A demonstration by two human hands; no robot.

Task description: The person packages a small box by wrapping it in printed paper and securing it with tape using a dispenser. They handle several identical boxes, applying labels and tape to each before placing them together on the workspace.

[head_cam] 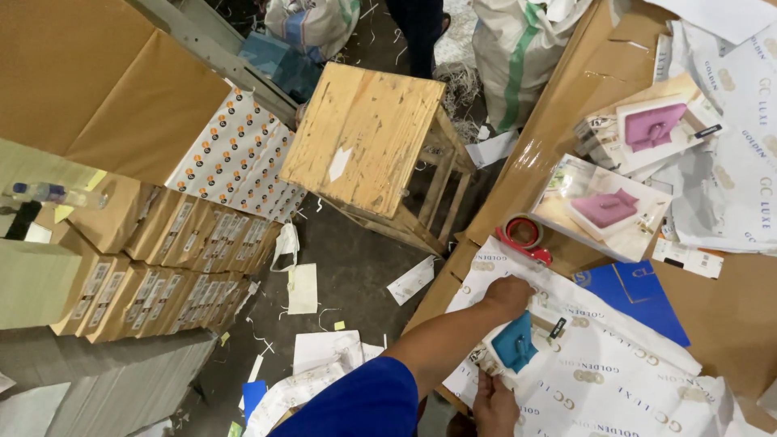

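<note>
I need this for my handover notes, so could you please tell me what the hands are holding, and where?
The left hand and right hand grip opposite ends of a flat package holding a teal purse, on printed white wrapping paper.

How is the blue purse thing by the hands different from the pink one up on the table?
The teal-blue purse lies on white printed paper between the left hand and the right hand; the pink purse lies untouched, away from both hands. The teal-blue purse looks bare, while the pink purse sits on a pale card in clear, shiny wrapping. They differ in colour too. Both are small, similarly shaped pieces on the same brown cardboard-covered table.
</note>
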